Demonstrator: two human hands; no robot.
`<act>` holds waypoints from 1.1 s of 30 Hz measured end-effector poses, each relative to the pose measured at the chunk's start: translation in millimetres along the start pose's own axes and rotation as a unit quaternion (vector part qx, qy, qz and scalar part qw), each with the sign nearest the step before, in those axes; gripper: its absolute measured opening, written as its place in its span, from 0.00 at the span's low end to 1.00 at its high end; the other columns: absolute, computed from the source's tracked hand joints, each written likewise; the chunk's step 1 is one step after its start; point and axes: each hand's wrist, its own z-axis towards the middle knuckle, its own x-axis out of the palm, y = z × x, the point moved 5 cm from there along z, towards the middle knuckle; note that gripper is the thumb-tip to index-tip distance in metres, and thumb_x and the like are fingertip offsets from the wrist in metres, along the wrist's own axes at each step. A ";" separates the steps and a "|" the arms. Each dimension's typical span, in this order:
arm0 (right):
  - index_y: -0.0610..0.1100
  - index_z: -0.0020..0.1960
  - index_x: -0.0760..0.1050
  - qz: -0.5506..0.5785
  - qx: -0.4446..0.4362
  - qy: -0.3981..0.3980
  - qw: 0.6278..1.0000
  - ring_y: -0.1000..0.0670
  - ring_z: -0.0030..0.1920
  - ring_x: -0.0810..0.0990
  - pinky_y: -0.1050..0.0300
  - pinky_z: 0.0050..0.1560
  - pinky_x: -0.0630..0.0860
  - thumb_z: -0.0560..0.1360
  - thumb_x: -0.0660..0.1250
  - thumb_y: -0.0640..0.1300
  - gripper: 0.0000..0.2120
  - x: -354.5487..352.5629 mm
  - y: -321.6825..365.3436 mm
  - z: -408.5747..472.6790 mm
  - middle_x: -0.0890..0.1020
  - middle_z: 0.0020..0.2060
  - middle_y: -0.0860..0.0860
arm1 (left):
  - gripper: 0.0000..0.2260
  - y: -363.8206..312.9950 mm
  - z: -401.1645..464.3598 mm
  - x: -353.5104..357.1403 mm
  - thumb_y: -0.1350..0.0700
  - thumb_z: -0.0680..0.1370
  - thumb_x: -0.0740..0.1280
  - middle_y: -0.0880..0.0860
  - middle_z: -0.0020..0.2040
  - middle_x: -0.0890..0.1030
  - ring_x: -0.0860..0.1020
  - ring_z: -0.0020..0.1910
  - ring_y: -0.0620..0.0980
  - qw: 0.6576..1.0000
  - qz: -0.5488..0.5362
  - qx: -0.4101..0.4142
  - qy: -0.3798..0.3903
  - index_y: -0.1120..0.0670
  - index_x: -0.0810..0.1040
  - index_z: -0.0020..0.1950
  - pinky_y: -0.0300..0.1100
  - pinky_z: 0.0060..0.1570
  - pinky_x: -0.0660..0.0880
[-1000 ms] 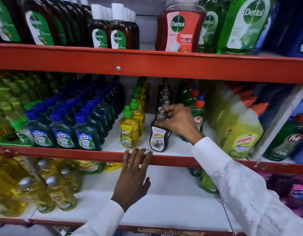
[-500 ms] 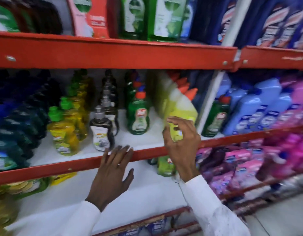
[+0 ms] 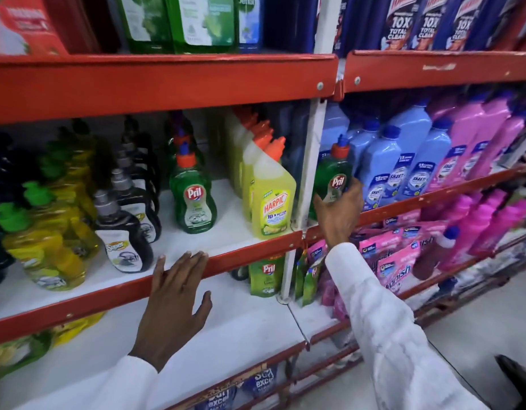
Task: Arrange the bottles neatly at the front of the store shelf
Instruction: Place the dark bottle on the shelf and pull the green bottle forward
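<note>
My right hand (image 3: 338, 214) grips a green Pril bottle (image 3: 334, 173) with an orange cap, standing at the left end of the right shelf bay beside pale blue bottles (image 3: 383, 170). My left hand (image 3: 174, 303) lies flat and open, fingertips against the red front edge of the middle shelf (image 3: 78, 300). On that shelf stand rows of yellow Super bottles (image 3: 46, 253), black Super bottles (image 3: 124, 235), green Pril bottles (image 3: 193, 199) and yellow Harpic bottles (image 3: 272, 202).
A white upright post (image 3: 310, 161) divides the two bays. Pink bottles (image 3: 489, 149) and pink Vanish pouches (image 3: 395, 261) fill the right bay. Green Pril pouches (image 3: 264, 276) stand on the lower shelf. Dettol and Harpic bottles (image 3: 427, 22) sit above. Floor shows at the lower right.
The view swung to the right. My right hand left the black Super bottle, passed the Harpic bottles and now holds a Pril bottle in the right bay. My left hand stays on the shelf edge.
</note>
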 end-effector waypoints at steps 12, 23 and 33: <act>0.43 0.65 0.74 0.104 0.019 -0.079 0.991 0.47 0.54 0.84 0.60 0.57 0.79 0.60 0.83 0.53 0.38 -29.2 11.1 -11.2 0.84 0.58 0.46 | 0.29 4.6 -1.3 2.2 0.49 0.76 0.61 0.53 0.73 0.74 0.67 0.75 0.51 1.000 0.007 0.005 0.022 0.55 0.65 0.77 0.61 0.77 0.55; 0.48 0.62 0.73 0.159 -0.096 0.012 0.982 0.52 0.47 0.84 0.60 0.50 0.80 0.55 0.84 0.58 0.40 -36.6 107.7 -135.3 0.84 0.53 0.53 | 0.31 11.1 -4.0 -8.6 0.56 0.73 0.67 0.53 0.71 0.74 0.68 0.73 0.52 0.999 -0.026 0.014 0.030 0.54 0.65 0.76 0.56 0.77 0.54; 0.47 0.62 0.72 0.039 -0.094 0.165 0.981 0.45 0.51 0.84 0.59 0.47 0.75 0.55 0.81 0.63 0.41 71.5 125.1 -176.9 0.85 0.53 0.48 | 0.29 31.7 -23.2 -25.2 0.63 0.71 0.63 0.56 0.69 0.76 0.68 0.72 0.52 0.994 -0.101 -0.047 -0.001 0.58 0.69 0.73 0.43 0.79 0.50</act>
